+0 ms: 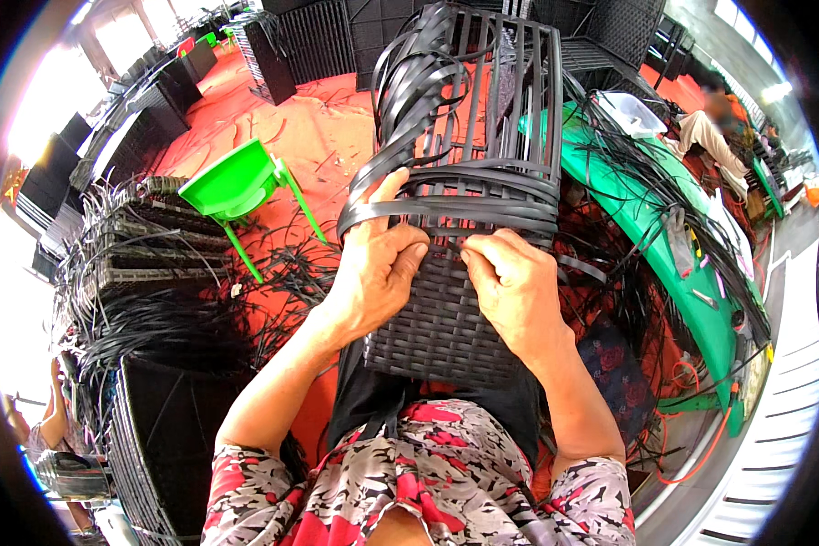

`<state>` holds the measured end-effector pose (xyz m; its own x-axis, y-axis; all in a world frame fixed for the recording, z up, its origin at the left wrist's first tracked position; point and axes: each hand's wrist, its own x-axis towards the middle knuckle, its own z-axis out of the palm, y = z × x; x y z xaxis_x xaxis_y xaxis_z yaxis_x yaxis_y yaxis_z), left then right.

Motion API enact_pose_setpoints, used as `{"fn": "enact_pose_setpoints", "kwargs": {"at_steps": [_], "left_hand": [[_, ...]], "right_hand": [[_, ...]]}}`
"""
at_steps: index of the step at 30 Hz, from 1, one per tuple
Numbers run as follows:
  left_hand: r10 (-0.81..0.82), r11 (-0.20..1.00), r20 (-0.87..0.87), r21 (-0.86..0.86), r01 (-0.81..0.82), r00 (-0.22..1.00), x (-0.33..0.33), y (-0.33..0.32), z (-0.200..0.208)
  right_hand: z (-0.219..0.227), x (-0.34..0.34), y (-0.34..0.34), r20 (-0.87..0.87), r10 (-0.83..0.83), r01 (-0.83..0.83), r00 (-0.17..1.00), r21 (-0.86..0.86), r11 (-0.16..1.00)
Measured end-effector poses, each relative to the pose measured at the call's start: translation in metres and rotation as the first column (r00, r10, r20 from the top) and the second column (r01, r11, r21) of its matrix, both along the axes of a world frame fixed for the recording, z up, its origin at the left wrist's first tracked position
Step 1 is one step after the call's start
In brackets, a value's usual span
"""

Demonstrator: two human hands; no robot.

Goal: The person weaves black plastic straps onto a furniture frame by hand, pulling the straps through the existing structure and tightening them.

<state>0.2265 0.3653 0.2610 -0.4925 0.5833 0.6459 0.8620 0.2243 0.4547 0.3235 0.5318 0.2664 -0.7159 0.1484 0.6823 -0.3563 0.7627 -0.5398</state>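
Observation:
A black frame panel with a woven lower part rests on my lap and reaches away from me. Its far part shows bare slats with gaps between them. Flat black plastic strips run across it just beyond the weave, and a looped bundle of strip lies over its far left side. My left hand is closed at the left edge of the weave, index finger stretched forward under the strips. My right hand pinches a strip at the weave's upper edge, its fingertips close to the left hand's.
A bright green plastic chair lies tipped on the orange floor to the left. Stacked black woven panels stand beside it. On the right, a green table carries loose black strips and scissors. Another person sits at the far right.

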Motion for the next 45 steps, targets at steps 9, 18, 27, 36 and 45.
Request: {"fn": "enact_pose_setpoints", "kwargs": {"at_steps": [9,18,27,36,45], "left_hand": [[0.089,0.958,-0.210,-0.249,-0.141,0.974,-0.004,0.013,0.007],[-0.018,1.000,0.420,-0.002,0.021,0.907,-0.018,0.007,0.011],[-0.143,0.988,0.372,0.101,0.113,0.917,-0.013,-0.014,0.050],[0.360,0.923,0.057,0.126,-0.365,0.931,0.001,-0.004,-0.022],[0.325,0.938,0.259,0.037,-0.345,0.910,0.005,-0.008,-0.024]], "right_hand": [[-0.011,-0.031,-0.007,0.105,-0.078,0.057,0.991,0.187,0.981],[-0.005,-0.028,-0.005,-0.080,0.047,-0.049,0.996,-0.013,0.999],[0.000,-0.037,-0.022,-0.035,0.367,-0.317,0.930,-0.583,0.748],[0.008,-0.020,-0.020,0.180,0.131,-0.097,0.975,-0.184,0.978],[0.024,-0.012,-0.022,0.256,0.065,-0.031,0.965,-0.134,0.991]]}}
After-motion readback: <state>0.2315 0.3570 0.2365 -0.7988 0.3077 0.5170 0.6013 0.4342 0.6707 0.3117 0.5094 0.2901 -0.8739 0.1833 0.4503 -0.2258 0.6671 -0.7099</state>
